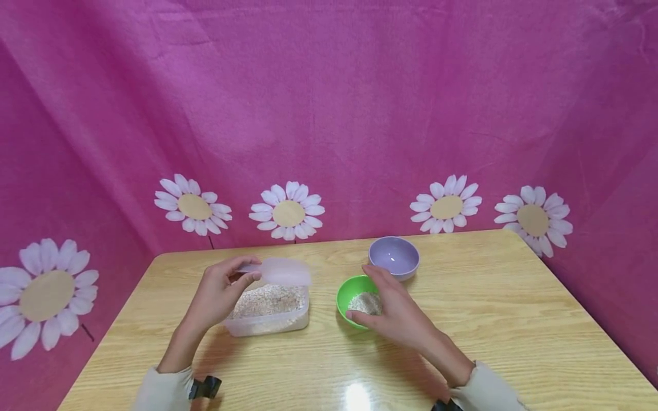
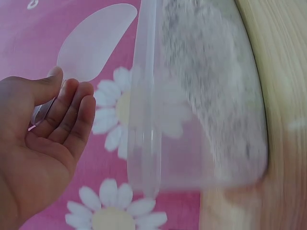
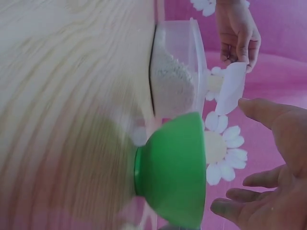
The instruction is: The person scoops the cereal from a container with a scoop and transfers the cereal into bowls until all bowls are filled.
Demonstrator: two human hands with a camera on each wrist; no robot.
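My left hand (image 1: 217, 295) pinches the handle of a translucent plastic scoop (image 1: 285, 271) between thumb and fingers. The scoop is above a clear plastic container (image 1: 272, 325) filled with pale flakes like oats (image 1: 269, 301). In the left wrist view, no flakes show on the visible side of the scoop (image 2: 96, 40). My right hand (image 1: 403, 314) hovers over a green bowl (image 1: 348, 292), thumb and fingers spread to either side of its mouth. A small heap of pale flakes lies in that bowl. From the right wrist view, the fingers (image 3: 266, 112) are apart from the green bowl's rim.
A purple bowl (image 1: 393, 256) stands behind the green one, near the back of the wooden table (image 1: 488, 297). A pink cloth (image 1: 329, 125) with white daisies hangs behind the table and at both sides.
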